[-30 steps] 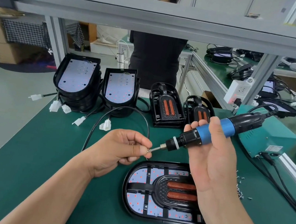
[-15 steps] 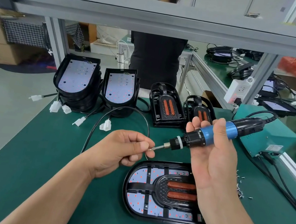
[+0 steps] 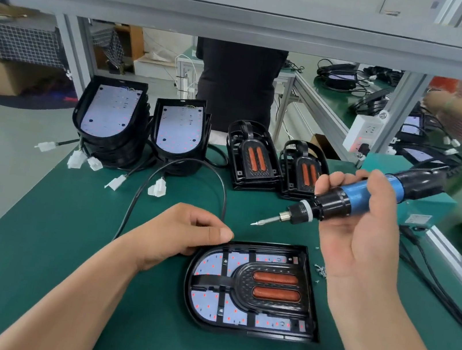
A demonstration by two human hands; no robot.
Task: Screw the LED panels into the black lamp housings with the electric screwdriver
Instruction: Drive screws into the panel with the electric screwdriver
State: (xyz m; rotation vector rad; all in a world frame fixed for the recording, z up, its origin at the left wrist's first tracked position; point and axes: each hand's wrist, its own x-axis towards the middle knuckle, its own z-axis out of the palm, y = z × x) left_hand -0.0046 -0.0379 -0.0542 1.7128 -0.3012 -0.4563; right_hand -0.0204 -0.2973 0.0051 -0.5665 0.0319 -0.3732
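Note:
A black lamp housing (image 3: 188, 298) lies flat on the green mat, holding a white LED panel (image 3: 209, 266) under a black grille with two orange coils. My right hand (image 3: 363, 250) grips the blue and black electric screwdriver (image 3: 356, 194) above the housing's far right corner. Its bit (image 3: 261, 221) points left and down, clear of the housing. My left hand (image 3: 181, 233) rests at the housing's upper left rim with curled fingers, thumb against forefinger. I cannot see whether anything is inside that hand.
Two stacks of housings with bare LED panels (image 3: 109, 116) (image 3: 179, 130) lean at the back left, trailing white connectors. Two black coil grilles (image 3: 253, 160) (image 3: 302, 174) stand behind. Loose screws (image 3: 318, 272) lie right of the housing. A teal power box (image 3: 430, 206) and cables sit right.
My left hand left the bit's tip and dropped to the housing's upper left rim. The screwdriver stayed raised, shifting slightly right.

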